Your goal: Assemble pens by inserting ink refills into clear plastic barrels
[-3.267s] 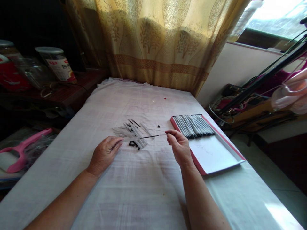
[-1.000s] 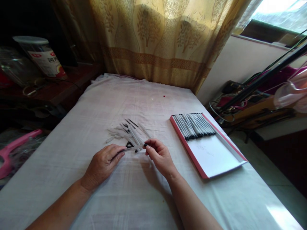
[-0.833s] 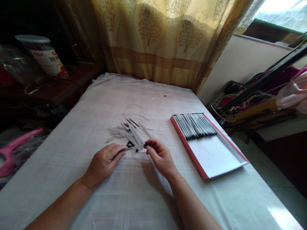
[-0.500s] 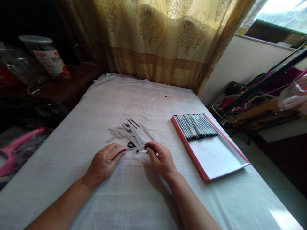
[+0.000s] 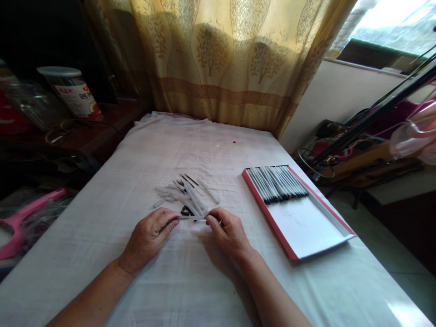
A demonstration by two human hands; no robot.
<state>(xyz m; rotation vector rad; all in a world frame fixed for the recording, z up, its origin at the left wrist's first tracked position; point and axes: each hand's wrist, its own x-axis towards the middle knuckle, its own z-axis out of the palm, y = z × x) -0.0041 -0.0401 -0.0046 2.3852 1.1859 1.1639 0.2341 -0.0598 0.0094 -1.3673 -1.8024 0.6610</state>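
My left hand (image 5: 150,234) and my right hand (image 5: 227,230) rest on the white cloth, each pinching one end of a clear pen barrel (image 5: 191,218) held level between them. Just behind it lies a loose pile of pen parts (image 5: 185,194): clear barrels, thin black refills and small black caps. To the right lies a flat white box lid with a red rim (image 5: 306,227). A row of assembled pens (image 5: 277,183) lies side by side at its far end.
The cloth-covered table (image 5: 190,281) runs back to a yellow patterned curtain (image 5: 221,59). Jars (image 5: 76,93) stand on a dark shelf at left, with a pink tool (image 5: 23,218) below. Cables and a black stand (image 5: 374,113) crowd the right.
At first my right hand held a thin black refill out to the right. It has since come in to the left hand, and the two now hold one barrel between them.
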